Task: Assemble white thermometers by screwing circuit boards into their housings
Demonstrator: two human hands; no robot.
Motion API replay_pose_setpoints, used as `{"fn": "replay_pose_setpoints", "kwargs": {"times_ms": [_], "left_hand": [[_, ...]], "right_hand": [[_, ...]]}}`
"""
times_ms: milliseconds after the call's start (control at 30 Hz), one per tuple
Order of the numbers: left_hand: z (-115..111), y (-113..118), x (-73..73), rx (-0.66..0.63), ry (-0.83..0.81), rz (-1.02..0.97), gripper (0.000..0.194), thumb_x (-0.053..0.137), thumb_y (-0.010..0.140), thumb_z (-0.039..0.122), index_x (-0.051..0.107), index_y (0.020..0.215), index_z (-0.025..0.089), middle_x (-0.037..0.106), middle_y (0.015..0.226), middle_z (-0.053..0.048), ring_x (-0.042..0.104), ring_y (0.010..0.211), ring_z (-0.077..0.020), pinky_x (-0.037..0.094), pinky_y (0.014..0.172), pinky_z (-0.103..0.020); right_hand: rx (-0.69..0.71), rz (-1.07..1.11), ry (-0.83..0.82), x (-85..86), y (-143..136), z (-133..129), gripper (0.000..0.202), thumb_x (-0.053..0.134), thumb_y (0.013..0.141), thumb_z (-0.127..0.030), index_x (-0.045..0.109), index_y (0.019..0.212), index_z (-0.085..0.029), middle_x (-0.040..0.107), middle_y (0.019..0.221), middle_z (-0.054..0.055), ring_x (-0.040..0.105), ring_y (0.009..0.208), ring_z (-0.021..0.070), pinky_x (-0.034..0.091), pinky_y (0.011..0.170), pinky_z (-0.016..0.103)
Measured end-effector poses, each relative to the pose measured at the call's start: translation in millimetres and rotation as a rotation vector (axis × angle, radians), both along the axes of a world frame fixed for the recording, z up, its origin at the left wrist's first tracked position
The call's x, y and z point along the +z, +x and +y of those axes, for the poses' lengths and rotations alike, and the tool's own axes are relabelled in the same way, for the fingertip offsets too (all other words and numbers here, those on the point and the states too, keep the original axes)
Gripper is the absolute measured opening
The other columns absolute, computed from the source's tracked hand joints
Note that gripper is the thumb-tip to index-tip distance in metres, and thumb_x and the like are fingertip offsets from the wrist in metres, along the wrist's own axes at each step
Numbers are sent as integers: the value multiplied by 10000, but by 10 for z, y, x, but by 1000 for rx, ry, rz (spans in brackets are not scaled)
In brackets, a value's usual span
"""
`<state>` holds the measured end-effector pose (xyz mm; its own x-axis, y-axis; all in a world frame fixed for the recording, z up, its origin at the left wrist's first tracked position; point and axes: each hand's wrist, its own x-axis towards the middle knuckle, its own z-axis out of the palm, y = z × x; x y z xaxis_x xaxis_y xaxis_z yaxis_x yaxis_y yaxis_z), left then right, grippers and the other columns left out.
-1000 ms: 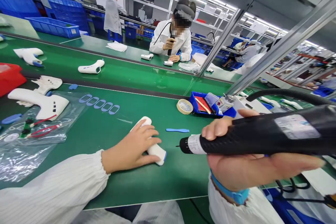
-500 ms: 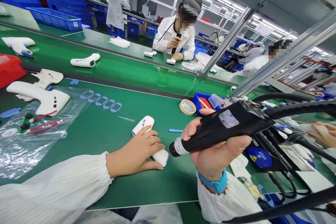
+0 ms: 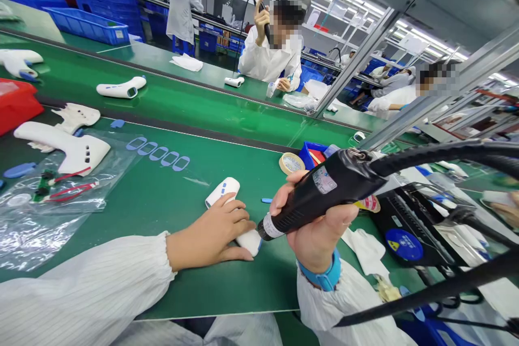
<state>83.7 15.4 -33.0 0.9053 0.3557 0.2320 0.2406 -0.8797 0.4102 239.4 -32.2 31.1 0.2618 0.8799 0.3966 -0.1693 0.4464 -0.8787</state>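
Note:
A white thermometer gun with blue buttons [image 3: 224, 190] lies on the green table, and my left hand [image 3: 214, 232] is closed over its handle, holding it down. My right hand [image 3: 314, 238] grips a thick black cylindrical hand tool [image 3: 314, 194] with a corded end and white labels. The tool's narrow tip points down left, close beside the handle's blue end; I cannot tell whether they touch. Just above the tip lies a small blue stick [image 3: 266, 200], partly hidden by my right hand. Beyond it sits a roll of tape [image 3: 291, 163].
Left are a white gun-shaped shell [image 3: 67, 143], a clear plastic bag [image 3: 44, 235] with wired green boards, and blue ring pieces [image 3: 158, 153]. A conveyor [image 3: 194, 108] runs behind, carrying another thermometer [image 3: 121, 88]. Black equipment [image 3: 401, 227] and cables stand right. A co-worker [image 3: 279, 43] sits opposite.
The black tool and my right hand have shifted slightly left, tip nearer the handle. The conveyor's thermometers have moved left. The co-worker opposite has raised a black tool.

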Motion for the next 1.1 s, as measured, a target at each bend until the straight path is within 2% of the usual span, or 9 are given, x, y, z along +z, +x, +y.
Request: {"fn": "replay_pose_setpoints", "kwargs": {"times_ms": [300, 400, 533, 667, 767, 867, 933, 1033, 1100], "left_hand": [[16, -12, 19, 7, 12, -14, 439, 510, 804, 545, 590, 1053, 192, 638, 955, -76, 509, 992, -240, 245, 1005, -448], [-57, -4, 63, 39, 10, 11, 431, 515, 802, 541, 578, 1066, 206, 626, 976, -71, 505, 1013, -241, 215, 1025, -477], [-298, 105, 58, 204, 44, 24, 520, 518, 764, 590, 542, 1078, 177, 586, 1023, -84, 458, 1087, -277, 158, 1047, -539], [-463, 300, -5, 384, 172, 105, 229, 474, 839, 348, 565, 872, 141, 564, 867, -76, 512, 898, -248, 239, 1012, -535], [-463, 390, -30, 411, 258, 159, 143, 452, 826, 232, 558, 793, 141, 549, 796, -65, 510, 813, -231, 301, 975, -506], [-417, 366, -41, 377, 250, 136, 162, 483, 836, 284, 561, 827, 143, 553, 814, -62, 515, 820, -225, 313, 973, -488], [-370, 295, -47, 266, 232, 97, 264, 525, 827, 391, 558, 934, 152, 562, 869, -66, 521, 868, -229, 294, 991, -491], [-266, 172, -32, 62, 245, 62, 390, 521, 815, 496, 533, 1038, 177, 572, 951, -76, 522, 952, -237, 275, 1007, -489], [-170, 132, 23, -6, 274, 84, 348, 470, 854, 473, 542, 1013, 171, 586, 923, -74, 543, 893, -224, 359, 936, -443]], "right_hand": [[-22, -6, 4, -24, -3, 35, 558, 392, 726, -728, 546, 831, -202, 561, 556, -21, 503, 430, 117, 381, 399, 242], [-52, 12, 26, 87, 14, -24, 559, 403, 726, -723, 539, 868, -199, 558, 566, -26, 508, 449, 118, 394, 421, 247], [-157, 12, 84, 343, 120, -186, 605, 403, 712, -736, 538, 932, -189, 553, 587, -26, 523, 478, 125, 413, 456, 260], [-263, -27, 100, 470, 323, -354, 628, 431, 688, -748, 552, 956, -194, 562, 625, -15, 549, 527, 146, 432, 496, 282], [-294, -44, 108, 428, 522, -447, 638, 487, 652, -746, 556, 982, -204, 562, 662, -15, 555, 574, 151, 447, 537, 287], [-264, -63, 111, 361, 752, -534, 606, 533, 663, -703, 535, 1036, -225, 560, 724, -12, 554, 660, 153, 483, 633, 302], [-199, -190, 70, 334, 914, -605, 460, 602, 721, -558, 514, 1046, -245, 563, 813, 2, 564, 780, 165, 491, 750, 326], [-21, -598, 2, 282, 1142, -728, 296, 638, 750, -222, 481, 995, -277, 562, 975, 23, 558, 980, 186, 452, 897, 365], [73, -899, -18, 190, 1266, -806, 283, 581, 742, -118, 483, 954, -280, 542, 1089, 46, 511, 1105, 209, 430, 937, 380]]}}
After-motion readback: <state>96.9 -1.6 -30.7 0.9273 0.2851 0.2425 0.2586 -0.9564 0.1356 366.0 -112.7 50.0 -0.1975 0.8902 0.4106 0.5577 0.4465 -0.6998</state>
